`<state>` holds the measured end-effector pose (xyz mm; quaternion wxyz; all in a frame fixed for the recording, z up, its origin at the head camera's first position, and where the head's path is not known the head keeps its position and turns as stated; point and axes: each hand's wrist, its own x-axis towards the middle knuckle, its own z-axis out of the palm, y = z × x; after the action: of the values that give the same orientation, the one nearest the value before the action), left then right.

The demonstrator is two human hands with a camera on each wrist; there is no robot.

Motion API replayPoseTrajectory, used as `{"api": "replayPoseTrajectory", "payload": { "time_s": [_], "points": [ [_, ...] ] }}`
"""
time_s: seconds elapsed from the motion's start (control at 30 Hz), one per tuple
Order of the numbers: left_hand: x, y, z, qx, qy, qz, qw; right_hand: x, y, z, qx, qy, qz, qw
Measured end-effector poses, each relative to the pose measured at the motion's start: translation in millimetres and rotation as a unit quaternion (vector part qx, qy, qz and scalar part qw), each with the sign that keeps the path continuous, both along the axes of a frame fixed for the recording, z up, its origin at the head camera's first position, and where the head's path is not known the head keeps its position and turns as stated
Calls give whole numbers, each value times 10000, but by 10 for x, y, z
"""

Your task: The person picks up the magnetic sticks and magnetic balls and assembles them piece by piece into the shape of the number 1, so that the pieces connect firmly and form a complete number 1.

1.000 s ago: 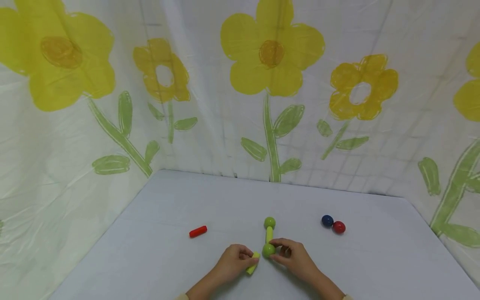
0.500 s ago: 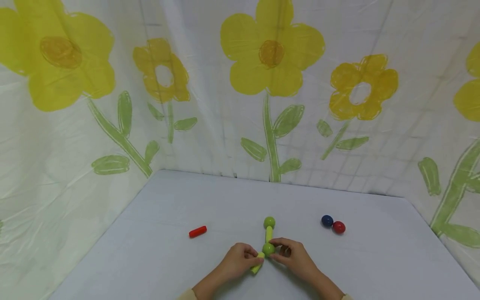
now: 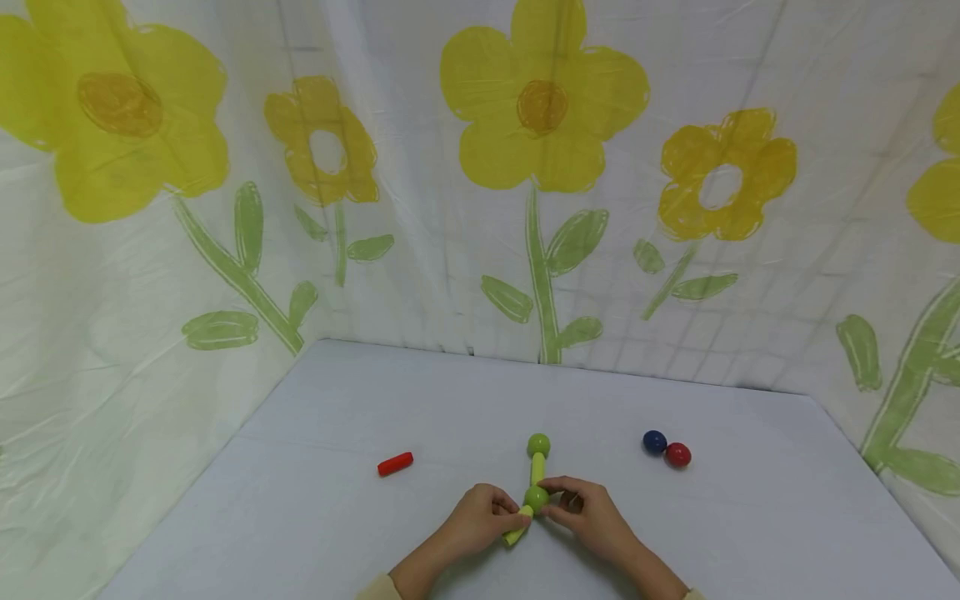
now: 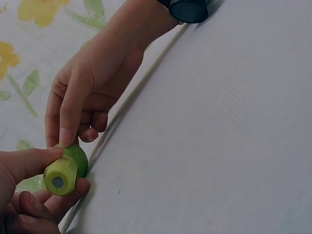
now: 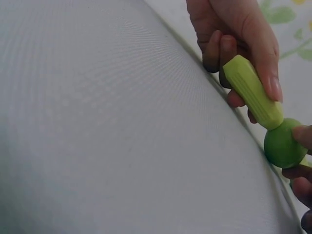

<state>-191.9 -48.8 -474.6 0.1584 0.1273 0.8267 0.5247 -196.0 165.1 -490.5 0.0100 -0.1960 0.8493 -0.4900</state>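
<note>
Between thumb and fingers, my left hand [image 3: 477, 521] pinches a short yellow-green ridged rod [image 5: 251, 90], whose far end meets a green ball [image 5: 284, 144]. My right hand [image 3: 592, 517] holds that ball between thumb and fingertips. Beyond the ball, a second yellow-green rod [image 3: 537, 469] runs away from me to another green ball [image 3: 538, 445]. In the left wrist view a grey round spot shows in the near end of the pinched rod [image 4: 60, 176]. These joined pieces lie on or just above the white tabletop; I cannot tell which.
A red rod [image 3: 395, 464] lies to the left on the white table [image 3: 300, 517]. Back right, a dark blue ball [image 3: 655, 442] and a red ball [image 3: 678, 454] sit side by side. A flower-printed cloth [image 3: 420, 250] hangs behind the table.
My left hand has moved right and brought its rod from a gap beside the near green ball up against it. The right hand has stayed nearly still, holding the ball.
</note>
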Motion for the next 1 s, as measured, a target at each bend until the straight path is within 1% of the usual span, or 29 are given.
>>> {"api": "replayPoseTrajectory", "payload": {
  "time_s": [0.17, 0.37, 0.5, 0.67, 0.8, 0.9, 1.0],
  "points": [
    [1, -17, 26, -137, 9, -40, 9999, -2, 13, -3, -48, -106, 38, 9999],
    [6, -49, 65, -397, 12, -89, 9992, -13, 22, -28, -54, -88, 70, 9999],
    [-8, -81, 86, -435, -76, -113, 9990, -16, 23, -33, -42, -100, 28, 9999],
    [-28, -111, 89, -381, -116, -180, 9990, -18, 19, -30, -30, -125, -4, 9999],
    [-40, -116, 70, -294, -171, -235, 9991, -13, 19, -34, -66, -74, 4, 10000],
    [-36, -87, 39, -180, -193, -264, 9993, -12, 17, -36, -103, -49, -10, 9999],
    [-10, -21, -5, -46, -153, -206, 9997, -14, 12, -38, -92, -73, -67, 9999]
  ]
}}
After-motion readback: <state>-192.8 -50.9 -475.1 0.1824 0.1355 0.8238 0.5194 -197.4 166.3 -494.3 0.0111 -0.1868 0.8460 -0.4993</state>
